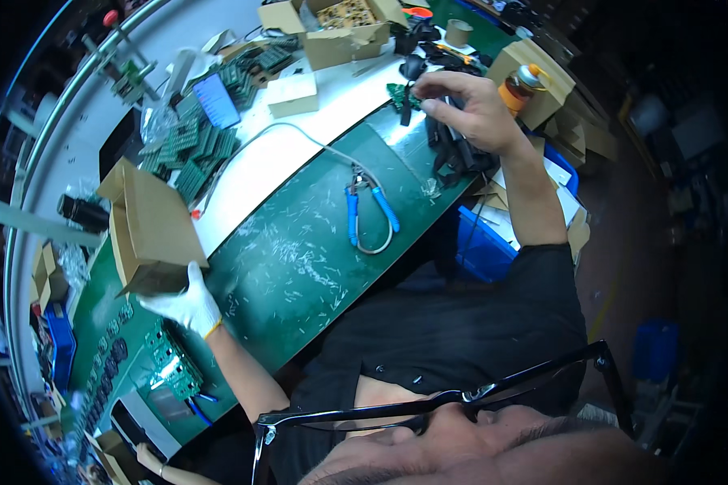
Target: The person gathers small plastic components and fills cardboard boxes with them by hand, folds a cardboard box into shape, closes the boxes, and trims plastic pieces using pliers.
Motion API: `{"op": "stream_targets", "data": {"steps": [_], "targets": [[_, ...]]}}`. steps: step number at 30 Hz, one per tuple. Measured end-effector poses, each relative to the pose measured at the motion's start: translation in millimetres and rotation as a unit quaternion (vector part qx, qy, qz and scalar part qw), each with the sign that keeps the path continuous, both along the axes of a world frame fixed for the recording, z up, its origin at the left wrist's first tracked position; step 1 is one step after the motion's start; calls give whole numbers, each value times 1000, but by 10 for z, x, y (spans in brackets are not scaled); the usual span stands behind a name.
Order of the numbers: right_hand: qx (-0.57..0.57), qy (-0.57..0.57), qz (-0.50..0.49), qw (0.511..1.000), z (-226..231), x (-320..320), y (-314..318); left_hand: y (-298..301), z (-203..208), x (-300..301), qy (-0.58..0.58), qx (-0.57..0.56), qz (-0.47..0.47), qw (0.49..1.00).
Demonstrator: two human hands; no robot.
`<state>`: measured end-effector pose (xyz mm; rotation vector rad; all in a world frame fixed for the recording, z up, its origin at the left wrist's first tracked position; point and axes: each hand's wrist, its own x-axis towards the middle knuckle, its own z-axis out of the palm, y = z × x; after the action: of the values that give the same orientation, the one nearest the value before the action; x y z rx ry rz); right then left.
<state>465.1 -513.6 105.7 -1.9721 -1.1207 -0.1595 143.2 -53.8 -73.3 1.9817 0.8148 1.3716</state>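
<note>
My left hand [188,305], in a white glove, is at the lower edge of a brown cardboard box [163,222]. The thumb lies against the box's side and the fingers reach under it, so the hand grips that edge. The box is tilted on the left part of the green work mat [275,279]. My bare right hand [467,109] is raised at the far right of the bench, fingers curved and thumb apart, with nothing visible between them. Close to its fingertips are a small green circuit board [398,94] and black parts [453,153].
Blue-handled cutters [366,212] with a hose lie on the mat among clear scraps. Stacked green boards [198,149], a phone [217,101] and a small white box [293,94] stand behind. A blue bin [485,250] is at right; another person's hand [148,459] shows lower left.
</note>
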Motion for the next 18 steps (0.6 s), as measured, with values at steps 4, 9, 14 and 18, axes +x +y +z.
{"op": "stream_targets", "data": {"steps": [4,9,14,18], "targets": [[115,62,-73,989,-16,-152,-707,-111,-205,-451,152,85,202,964],[210,106,-189,953,-199,-189,-1462,-570,-333,-867,106,97,167,975],[321,122,-260,903,-304,-270,-2018,-576,-808,-1086,194,-98,38,975],[418,65,-336,841,-274,-108,-2427,-740,-689,-599,133,-115,-51,983]]}}
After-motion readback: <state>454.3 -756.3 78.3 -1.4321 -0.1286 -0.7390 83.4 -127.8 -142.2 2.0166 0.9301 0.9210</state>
